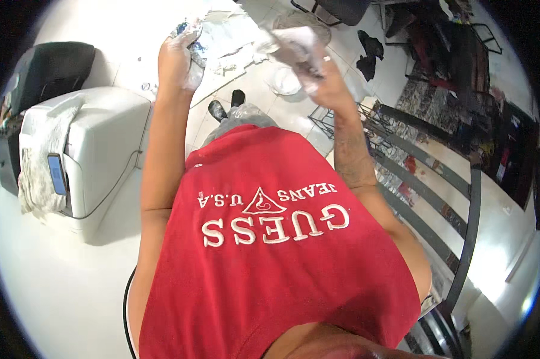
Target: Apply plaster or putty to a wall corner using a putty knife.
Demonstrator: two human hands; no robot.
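My left hand [189,63], smeared with white paste, is closed round a crumpled white-and-blue thing [197,52] that looks like a plastic packet. To its right, my right hand [328,87] is raised and closed on a flat whitish thing with a dark edge [297,48]. Motion blurs that thing, and its kind does not show. Beyond and between my hands lies a pale sheet [222,39] with white lumps and scraps on it. White smears show on the right fingers too.
A white boxy appliance [102,143] with a cloth [42,161] and a phone [57,173] stands at left, near a dark chair [57,69]. Black metal slats [425,179] run along my right. A round white container [283,81] and black cloth [370,55] lie on the tiles.
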